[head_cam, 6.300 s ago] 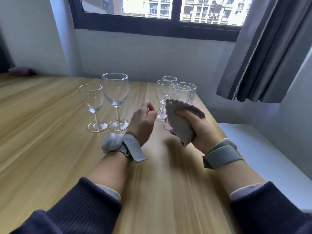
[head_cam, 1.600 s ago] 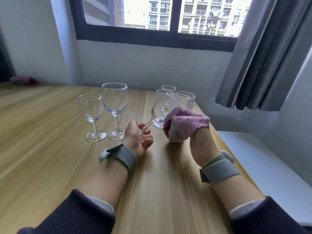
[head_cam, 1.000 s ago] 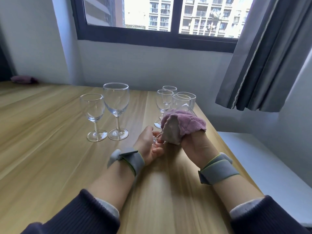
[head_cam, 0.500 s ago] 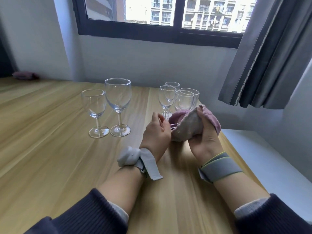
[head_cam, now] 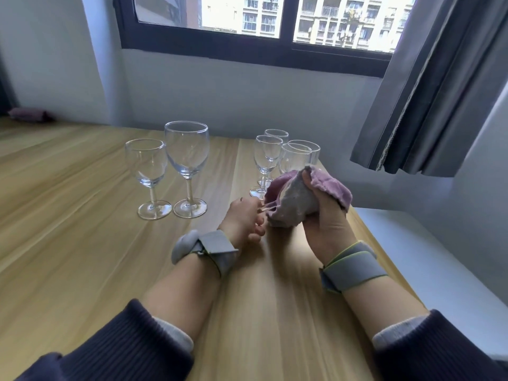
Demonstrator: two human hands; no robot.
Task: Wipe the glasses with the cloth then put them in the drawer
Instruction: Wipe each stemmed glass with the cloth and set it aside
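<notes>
My left hand [head_cam: 245, 221] is low over the table [head_cam: 82, 243], knuckles up, fingers curled, pinching the stem [head_cam: 268, 209] of a glass. Stem runs up and right from my fingertips into the cloth [head_cam: 299, 202]. Left forearm comes in from bottom centre, angled right, grey band [head_cam: 209, 250] on the wrist.

My right hand [head_cam: 327, 224] is raised beside it, palm facing left, wrist below, fingers pointing up. It grips the cloth, which is bunched around the bowl of the glass; bowl itself is hidden, only the stem shows. Thumb [head_cam: 309, 181] lies up across the grey face of the cloth, pink side folds over the backs of my fingers. Second band [head_cam: 351, 269] on the right wrist. Both hands clear of the tabletop as far as I can tell.

Held glass is tilted, stem toward my left hand, bowl end toward my right.

Four glasses [head_cam: 286, 158] stand clustered right behind the cloth, near the table's right edge. Two wine glasses [head_cam: 170, 166] stand upright farther left, bases just beside each other.

Can't see the drawer.

Curtain [head_cam: 439, 92] hangs at upper right, window [head_cam: 261, 26] ahead.
</notes>
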